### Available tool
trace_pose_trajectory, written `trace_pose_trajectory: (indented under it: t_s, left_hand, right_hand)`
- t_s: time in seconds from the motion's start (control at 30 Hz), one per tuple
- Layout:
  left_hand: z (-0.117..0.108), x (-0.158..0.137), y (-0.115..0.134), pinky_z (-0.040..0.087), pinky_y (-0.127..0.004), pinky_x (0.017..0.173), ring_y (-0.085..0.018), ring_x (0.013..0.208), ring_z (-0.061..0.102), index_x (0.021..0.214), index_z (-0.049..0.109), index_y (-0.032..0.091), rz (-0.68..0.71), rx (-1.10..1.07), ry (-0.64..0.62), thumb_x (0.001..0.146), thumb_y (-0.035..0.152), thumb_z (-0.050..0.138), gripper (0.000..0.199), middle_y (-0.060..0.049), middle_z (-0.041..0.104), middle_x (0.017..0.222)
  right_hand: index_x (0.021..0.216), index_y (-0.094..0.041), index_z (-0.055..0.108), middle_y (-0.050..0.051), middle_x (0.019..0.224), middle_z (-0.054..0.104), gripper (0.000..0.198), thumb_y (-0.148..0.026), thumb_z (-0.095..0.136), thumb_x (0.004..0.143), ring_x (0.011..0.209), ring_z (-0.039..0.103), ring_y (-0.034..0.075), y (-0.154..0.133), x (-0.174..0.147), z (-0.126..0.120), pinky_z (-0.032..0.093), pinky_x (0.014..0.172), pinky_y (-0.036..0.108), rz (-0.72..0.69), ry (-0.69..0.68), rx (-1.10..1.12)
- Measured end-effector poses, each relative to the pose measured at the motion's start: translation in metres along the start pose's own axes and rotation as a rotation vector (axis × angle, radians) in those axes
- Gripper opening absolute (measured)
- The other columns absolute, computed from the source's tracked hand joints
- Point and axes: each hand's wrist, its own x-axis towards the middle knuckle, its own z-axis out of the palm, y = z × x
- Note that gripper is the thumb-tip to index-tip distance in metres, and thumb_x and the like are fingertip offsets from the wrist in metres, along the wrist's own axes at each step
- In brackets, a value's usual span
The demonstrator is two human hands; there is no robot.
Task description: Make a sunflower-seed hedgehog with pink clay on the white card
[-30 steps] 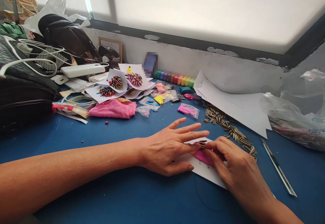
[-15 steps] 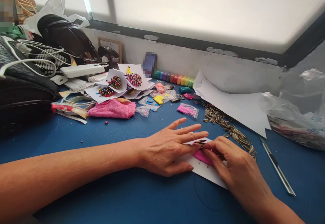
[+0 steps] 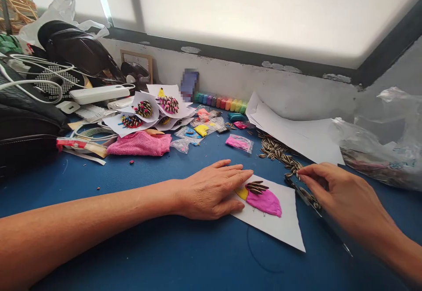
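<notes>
My left hand (image 3: pixel 214 190) lies flat, fingers stretched, over the left edge of a small white paper (image 3: pixel 290 229). On that paper is a flattened pink clay shape (image 3: pixel 265 203) with a yellow clay part (image 3: pixel 242 193) at its left, partly under my fingers. Several striped sunflower seeds (image 3: pixel 257 187) stick in the clay's upper left, and short pencil lines show below it. My right hand (image 3: pixel 343 190) pinches at the edge of the loose seed pile (image 3: pixel 275 148), its fingertips around a sunflower seed. A utility knife (image 3: pixel 325 218), blurred, lies under and beside that hand.
White sheets (image 3: pixel 296 132) lie behind the seeds, and a clear plastic bag (image 3: pixel 389 150) stands at right. Clay packets (image 3: pixel 239 143), a row of coloured clay (image 3: pixel 220 102), a pink cloth (image 3: pixel 140 143) and finished seed pictures (image 3: pixel 168 102) sit farther back. A black bag (image 3: pixel 26 137) is at left.
My right hand has left the pink clay and moved right to the seed pile. The knife has shifted left. My left hand's fingers have drawn back, uncovering the seeds and yellow clay.
</notes>
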Motion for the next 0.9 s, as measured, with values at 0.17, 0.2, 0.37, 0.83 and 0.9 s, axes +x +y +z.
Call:
trace_pose_trajectory:
  t_s: [0.17, 0.2, 0.37, 0.83, 0.9]
  left_hand:
    - [0.000, -0.002, 0.001, 0.014, -0.049, 0.125, -0.030, 0.149, 0.031, 0.152, 0.033, 0.007, 0.005, 0.033, 0.019, 0.099, 0.040, 0.048, 0.065, -0.017, 0.041, 0.156]
    - [0.000, -0.002, 0.002, 0.013, -0.050, 0.125, -0.030, 0.149, 0.031, 0.152, 0.033, 0.007, 0.005, 0.038, 0.022, 0.099, 0.040, 0.048, 0.064, -0.017, 0.041, 0.156]
    - [-0.002, -0.003, 0.004, 0.014, -0.051, 0.125, -0.031, 0.149, 0.031, 0.149, 0.038, 0.009, 0.004, 0.032, 0.039, 0.097, 0.037, 0.050, 0.060, -0.016, 0.043, 0.155]
    - [-0.009, 0.001, 0.005, 0.014, -0.047, 0.126, -0.027, 0.153, 0.018, 0.157, 0.025, 0.014, -0.016, -0.037, -0.089, 0.098, 0.031, 0.044, 0.064, -0.011, 0.029, 0.163]
    - [-0.009, 0.001, 0.005, 0.014, -0.047, 0.126, -0.027, 0.154, 0.017, 0.158, 0.024, 0.015, -0.020, -0.028, -0.099, 0.099, 0.031, 0.043, 0.064, -0.010, 0.028, 0.163]
  right_hand:
    - [0.090, -0.026, 0.079, 0.006, 0.086, 0.074, 0.049, -0.059, 0.042, 0.093, 0.063, 0.067, 0.019, 0.016, 0.000, 0.014, 0.049, 0.053, 0.033, -0.052, -0.065, 0.006]
    - [0.094, -0.027, 0.079, 0.006, 0.089, 0.073, 0.050, -0.059, 0.041, 0.094, 0.066, 0.067, 0.019, 0.018, 0.000, 0.016, 0.050, 0.055, 0.033, -0.066, -0.076, 0.005]
    - [0.089, -0.024, 0.076, 0.008, 0.091, 0.069, 0.054, -0.061, 0.037, 0.095, 0.075, 0.066, 0.022, 0.023, 0.001, 0.023, 0.050, 0.061, 0.035, -0.118, -0.093, -0.021]
    - [0.088, -0.024, 0.064, 0.001, 0.064, 0.066, 0.030, -0.047, 0.045, 0.092, 0.047, 0.056, 0.016, -0.005, 0.000, -0.009, 0.043, 0.044, 0.029, -0.007, -0.152, 0.131]
    - [0.088, -0.025, 0.065, 0.001, 0.075, 0.071, 0.029, -0.047, 0.047, 0.093, 0.060, 0.064, 0.016, -0.020, -0.005, -0.009, 0.050, 0.052, 0.027, -0.038, -0.205, 0.199]
